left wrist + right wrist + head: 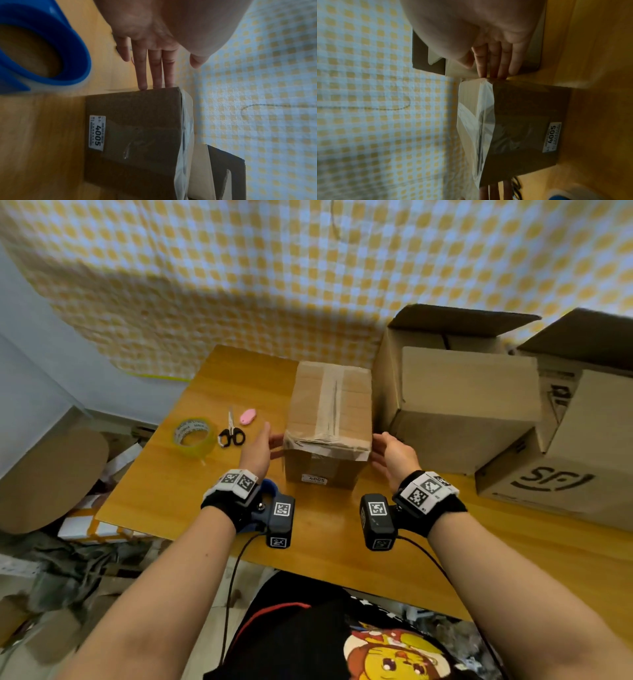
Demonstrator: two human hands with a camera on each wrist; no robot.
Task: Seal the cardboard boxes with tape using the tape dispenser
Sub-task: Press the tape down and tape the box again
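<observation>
A small cardboard box [329, 419] stands in the middle of the wooden table [191, 494], with clear tape along its top seam and over its near edge. A white label reading 4005 is on its near face. My left hand [265, 445] has straight fingers against the box's left side, and in the left wrist view its fingertips [154, 83] touch the box [137, 135]. My right hand [385, 450] is flat at the right side, its fingertips [494, 75] on the box's [522, 121] upper corner. The blue tape dispenser [270, 486] lies on the table under my left wrist, held by neither hand.
A yellowish tape roll [194, 436], scissors [231, 433] and a pink cutter [247, 416] lie left of the box. Larger open cardboard boxes [455, 392] crowd the right, one marked SF [565, 470]. A checked cloth hangs behind the table.
</observation>
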